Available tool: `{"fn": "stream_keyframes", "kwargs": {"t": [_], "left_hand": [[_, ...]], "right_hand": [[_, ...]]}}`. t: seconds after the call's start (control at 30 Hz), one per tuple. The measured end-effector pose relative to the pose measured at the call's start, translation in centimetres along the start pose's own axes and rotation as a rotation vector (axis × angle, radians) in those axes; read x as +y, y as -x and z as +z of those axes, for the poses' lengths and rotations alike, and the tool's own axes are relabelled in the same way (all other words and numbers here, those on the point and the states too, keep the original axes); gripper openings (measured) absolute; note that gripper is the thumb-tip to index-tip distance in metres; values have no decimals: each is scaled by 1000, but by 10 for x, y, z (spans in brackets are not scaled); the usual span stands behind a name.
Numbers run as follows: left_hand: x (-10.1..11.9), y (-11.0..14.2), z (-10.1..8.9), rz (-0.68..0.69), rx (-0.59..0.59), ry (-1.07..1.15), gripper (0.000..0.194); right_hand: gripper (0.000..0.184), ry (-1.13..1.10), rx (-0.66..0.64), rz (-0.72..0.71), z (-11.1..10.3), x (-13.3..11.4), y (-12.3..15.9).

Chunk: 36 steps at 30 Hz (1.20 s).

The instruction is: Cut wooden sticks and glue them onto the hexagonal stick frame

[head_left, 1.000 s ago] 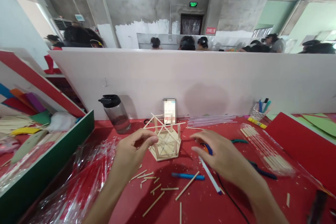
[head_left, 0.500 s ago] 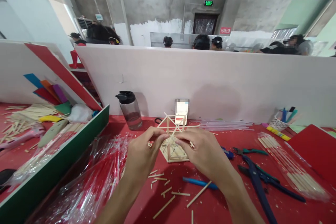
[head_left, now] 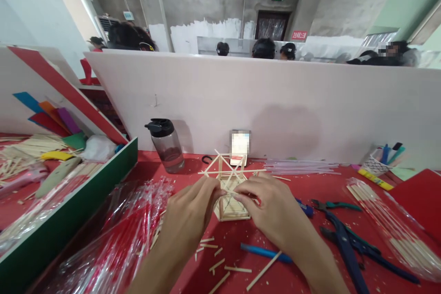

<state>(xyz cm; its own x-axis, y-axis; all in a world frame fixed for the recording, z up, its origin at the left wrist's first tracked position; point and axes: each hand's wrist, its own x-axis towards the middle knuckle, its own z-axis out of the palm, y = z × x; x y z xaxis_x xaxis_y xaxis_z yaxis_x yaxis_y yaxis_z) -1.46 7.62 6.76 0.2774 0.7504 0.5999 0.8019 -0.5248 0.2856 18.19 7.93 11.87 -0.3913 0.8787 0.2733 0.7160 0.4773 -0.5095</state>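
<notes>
A small frame model of thin wooden sticks (head_left: 234, 215) stands on the red table, with a slatted base, uprights and crossing sticks on top. My left hand (head_left: 195, 202) is at the model's near left side, thumb and forefinger pinched at the upper sticks. Opposite it, my right hand (head_left: 263, 200) pinches at the same crossing from the right. The fingertips of both hands nearly meet there. They hide exactly which stick each one grips. One long stick (head_left: 257, 171) lies across the model behind my fingers.
Cut stick pieces (head_left: 237, 269) and a blue pen (head_left: 265, 251) lie in front. Pliers (head_left: 344, 243) and bagged sticks (head_left: 389, 229) are right. A water bottle (head_left: 167, 147) and lit phone (head_left: 240, 147) stand behind. Plastic-wrapped sticks (head_left: 127, 225) and a green divider (head_left: 69, 206) are left.
The camera view has shifted slightly, so the table's things sit a little differently in the picture. Both hands remain pinched at the model's top, with only slight finger movement.
</notes>
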Motion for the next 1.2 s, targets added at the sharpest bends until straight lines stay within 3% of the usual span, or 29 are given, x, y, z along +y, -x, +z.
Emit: {"fn": "stream_keyframes", "kwargs": {"t": [0.23,0.43,0.53,0.7,1.2], "left_hand": [[4,-1,2,-14,-11,-40,21],[-14,-8,-12,-187,1,61,23],[-23,-11,-15,-202,-89,201,23],[-26,-8,-1,-260,-256,344,27],[-23,-10,4,-355,-306,474,25]], "right_hand": [[18,66,11,24,3,3,0],[12,62,-15,32,-5,12,0],[12,-3,-59,-14,-3,17,-2],[10,-49,-70,0,7,19,-6],[13,-120,-52,1,18,26,-8]]}}
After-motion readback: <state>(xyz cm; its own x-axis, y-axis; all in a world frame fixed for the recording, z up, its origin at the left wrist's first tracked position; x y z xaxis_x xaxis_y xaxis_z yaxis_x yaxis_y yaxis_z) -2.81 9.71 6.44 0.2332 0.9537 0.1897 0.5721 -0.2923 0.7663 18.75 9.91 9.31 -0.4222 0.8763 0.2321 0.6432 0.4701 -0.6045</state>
